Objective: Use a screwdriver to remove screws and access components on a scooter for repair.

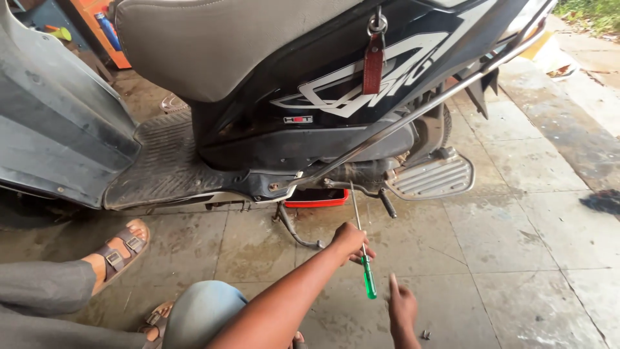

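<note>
My left hand point(349, 241) grips a long screwdriver point(369, 278) just above its green handle. The thin metal shaft runs up to the underside of a black scooter point(310, 139), beside the kick lever and a red tray point(316, 198) lying under the engine. My right hand point(402, 309) hovers low at the bottom edge, just right of the green handle, one finger raised and nothing in it. I cannot see the screwdriver's tip against the scooter's underside.
The scooter stands on a wet tiled floor point(516, 245), with its side stand point(296, 231) and a ribbed footrest point(431, 177) jutting out. A red key fob point(373, 63) hangs below the seat. Another person's sandalled foot point(121, 247) rests at the left. A small screw point(425, 334) lies near my right hand.
</note>
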